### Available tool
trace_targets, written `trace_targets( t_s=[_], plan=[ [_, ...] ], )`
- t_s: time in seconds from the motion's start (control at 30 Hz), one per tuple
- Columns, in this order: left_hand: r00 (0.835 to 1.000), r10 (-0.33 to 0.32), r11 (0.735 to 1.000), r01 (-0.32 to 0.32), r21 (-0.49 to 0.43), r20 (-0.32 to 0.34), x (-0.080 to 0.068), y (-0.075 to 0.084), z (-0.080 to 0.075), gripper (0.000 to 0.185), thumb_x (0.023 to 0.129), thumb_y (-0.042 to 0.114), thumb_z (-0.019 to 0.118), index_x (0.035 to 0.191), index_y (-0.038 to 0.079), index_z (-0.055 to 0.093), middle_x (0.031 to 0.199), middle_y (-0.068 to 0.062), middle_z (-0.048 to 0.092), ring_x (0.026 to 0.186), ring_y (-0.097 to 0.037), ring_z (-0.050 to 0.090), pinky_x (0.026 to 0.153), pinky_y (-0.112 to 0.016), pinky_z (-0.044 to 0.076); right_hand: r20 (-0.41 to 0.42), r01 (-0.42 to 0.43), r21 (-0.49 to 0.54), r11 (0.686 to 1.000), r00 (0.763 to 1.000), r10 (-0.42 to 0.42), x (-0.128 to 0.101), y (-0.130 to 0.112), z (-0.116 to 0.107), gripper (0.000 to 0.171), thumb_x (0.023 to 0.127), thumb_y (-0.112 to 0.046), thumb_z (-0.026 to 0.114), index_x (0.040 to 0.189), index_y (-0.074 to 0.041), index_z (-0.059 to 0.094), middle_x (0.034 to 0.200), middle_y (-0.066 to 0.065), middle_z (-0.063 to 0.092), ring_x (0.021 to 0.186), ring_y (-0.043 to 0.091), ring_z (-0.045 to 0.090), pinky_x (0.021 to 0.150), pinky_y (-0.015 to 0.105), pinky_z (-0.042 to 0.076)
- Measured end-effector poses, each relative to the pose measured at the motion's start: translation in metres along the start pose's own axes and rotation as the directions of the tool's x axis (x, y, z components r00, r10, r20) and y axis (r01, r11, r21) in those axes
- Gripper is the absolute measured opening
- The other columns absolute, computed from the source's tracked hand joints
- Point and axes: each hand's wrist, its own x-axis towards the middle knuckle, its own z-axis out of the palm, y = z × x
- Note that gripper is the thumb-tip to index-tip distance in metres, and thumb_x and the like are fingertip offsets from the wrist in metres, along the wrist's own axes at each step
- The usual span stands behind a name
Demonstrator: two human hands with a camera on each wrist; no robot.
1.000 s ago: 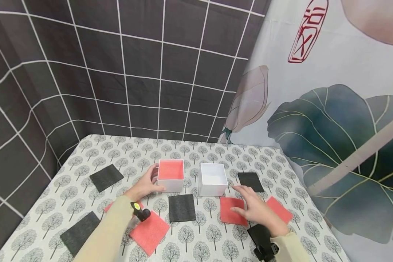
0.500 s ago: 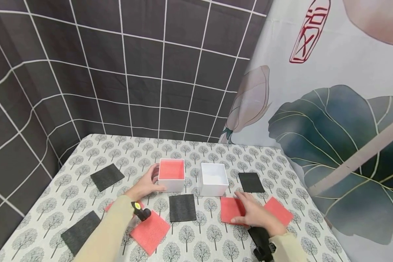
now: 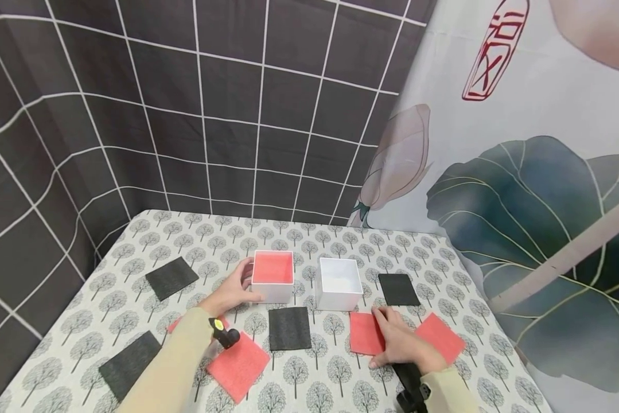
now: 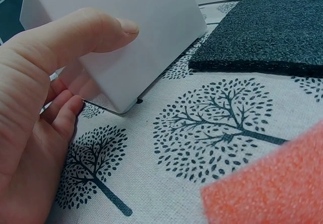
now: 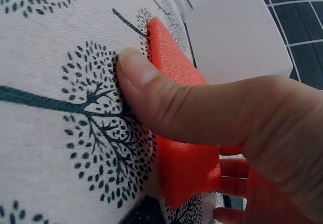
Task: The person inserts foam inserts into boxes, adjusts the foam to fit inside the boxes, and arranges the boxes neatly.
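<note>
A white open-topped box (image 3: 273, 292) with a red foam square (image 3: 272, 267) inside stands mid-table. My left hand (image 3: 235, 288) grips its left side, the thumb on the front wall in the left wrist view and the other fingers round the side. To the right, my right hand (image 3: 403, 342) spans another red foam square (image 3: 365, 334) lying on the cloth. In the right wrist view its thumb is at one edge of that foam square (image 5: 186, 168) and the fingertips at the opposite edge, and the foam bows slightly. The palm hides part of it.
A second white box (image 3: 339, 301) with a bare interior stands right of the first. Around them lie black foam squares (image 3: 289, 328), one at the back right (image 3: 399, 289), and more red squares (image 3: 238, 367). Grid-patterned and flower-printed curtains back the tree-print tablecloth.
My right hand has come down onto the red foam square, its thumb moving to the near edge and its fingers to the far edge. The left hand stays on the box.
</note>
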Motion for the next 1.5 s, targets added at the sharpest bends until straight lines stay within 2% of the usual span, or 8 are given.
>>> trace_targets(
  t_s=[0.27, 0.57, 0.83, 1.07, 1.33, 1.5],
  plan=[
    [1.000, 0.011, 1.000, -0.011, 0.000, 0.007, 0.001, 0.003, 0.003, 0.107, 0.061, 0.000, 0.081, 0.145, 0.008, 0.015, 0.144, -0.016, 0.029, 0.130, -0.031, 0.033, 0.108, -0.035, 0.028, 0.008, -0.053, -0.030, 0.998, 0.999, 0.053, 0.003, 0.002, -0.002, 0.129, 0.036, -0.050, 0.087, 0.138, 0.008, 0.033, 0.135, 0.024, 0.031, 0.119, 0.039, 0.033, 0.100, 0.055, 0.033],
    [1.000, 0.016, 1.000, -0.016, 0.001, 0.008, 0.002, 0.004, 0.004, 0.106, 0.061, -0.001, 0.081, 0.145, 0.008, 0.017, 0.143, -0.016, 0.031, 0.129, -0.031, 0.035, 0.107, -0.035, 0.032, -0.004, -0.056, -0.005, 0.998, 0.998, 0.056, 0.002, 0.005, -0.003, 0.122, 0.038, -0.052, 0.086, 0.136, 0.002, 0.037, 0.133, 0.021, 0.034, 0.116, 0.036, 0.036, 0.096, 0.056, 0.036],
    [1.000, 0.015, 1.000, -0.015, 0.000, 0.003, 0.002, 0.001, 0.002, 0.107, 0.060, -0.001, 0.081, 0.145, 0.009, 0.016, 0.143, -0.016, 0.030, 0.130, -0.031, 0.034, 0.107, -0.034, 0.031, -0.030, -0.018, -0.012, 1.000, 0.999, 0.018, 0.001, 0.002, -0.003, 0.107, 0.044, -0.050, 0.087, 0.130, -0.003, 0.044, 0.128, 0.017, 0.039, 0.112, 0.034, 0.042, 0.090, 0.054, 0.042],
    [1.000, -0.004, 1.000, 0.004, 0.014, 0.007, 0.001, -0.001, 0.001, 0.109, 0.061, 0.002, 0.082, 0.146, 0.007, 0.013, 0.144, -0.019, 0.028, 0.131, -0.034, 0.032, 0.107, -0.037, 0.030, -0.031, 0.009, -0.008, 1.000, 0.999, -0.009, -0.002, -0.002, -0.003, 0.097, 0.054, -0.047, 0.084, 0.130, -0.004, 0.043, 0.118, 0.010, 0.043, 0.108, 0.027, 0.045, 0.088, 0.050, 0.046],
    [1.000, 0.006, 1.000, -0.006, 0.002, 0.012, -0.002, 0.005, 0.002, 0.108, 0.062, 0.001, 0.081, 0.146, 0.005, 0.012, 0.144, -0.021, 0.027, 0.131, -0.035, 0.032, 0.107, -0.038, 0.029, -0.039, 0.007, 0.014, 1.000, 0.999, -0.007, -0.007, -0.009, -0.005, 0.097, 0.061, -0.047, 0.081, 0.134, -0.001, 0.038, 0.120, 0.014, 0.042, 0.109, 0.028, 0.046, 0.089, 0.051, 0.047],
    [1.000, 0.012, 1.000, -0.012, -0.008, 0.017, -0.002, 0.004, 0.001, 0.106, 0.064, -0.002, 0.079, 0.146, 0.004, 0.012, 0.144, -0.022, 0.026, 0.130, -0.037, 0.031, 0.107, -0.040, 0.029, -0.054, 0.023, 0.025, 0.999, 0.998, -0.022, -0.009, -0.015, -0.010, 0.097, 0.062, -0.047, 0.080, 0.134, 0.000, 0.036, 0.113, 0.012, 0.040, 0.090, 0.021, 0.051, 0.073, 0.039, 0.052]
  ],
)
